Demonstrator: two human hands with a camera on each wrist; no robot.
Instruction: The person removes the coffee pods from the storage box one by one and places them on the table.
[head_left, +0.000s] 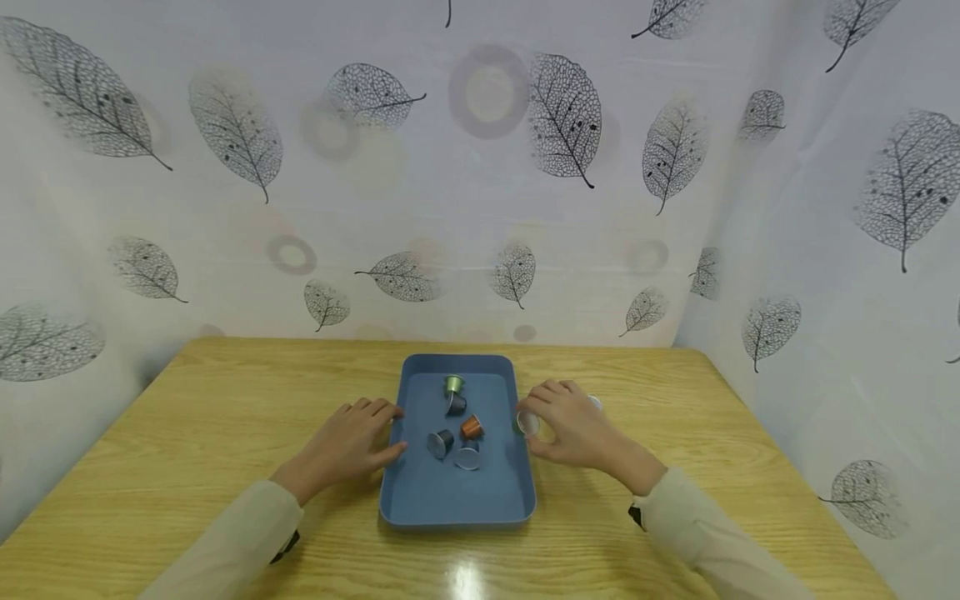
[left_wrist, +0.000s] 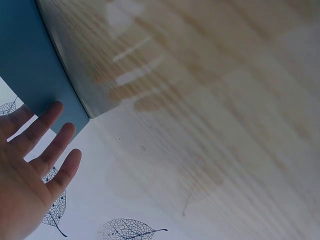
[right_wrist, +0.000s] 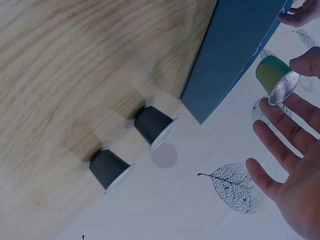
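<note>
Between the right hand's [head_left: 570,425] thumb and fingers is a green coffee capsule [right_wrist: 272,75], pinched by its silvery rim close to the blue tray's right wall. In the head view its pale foil lid [head_left: 528,422] faces the camera. The left hand [head_left: 345,442] rests with extended fingers at the left wall of the blue tray [head_left: 420,500], its thumb and fingertips at the rim. Several capsules lie scattered in the tray: a light green one [head_left: 453,384], an orange one [head_left: 472,428] and dark ones, including one on its side [head_left: 441,443].
Two dark capsules stand on the wooden table [head_left: 262,392] to the right of the tray, a nearer one [right_wrist: 154,125] and another [right_wrist: 107,170]; the right hand mostly hides them in the head view. A leaf-patterned curtain [head_left: 450,208] encloses the table's back and sides.
</note>
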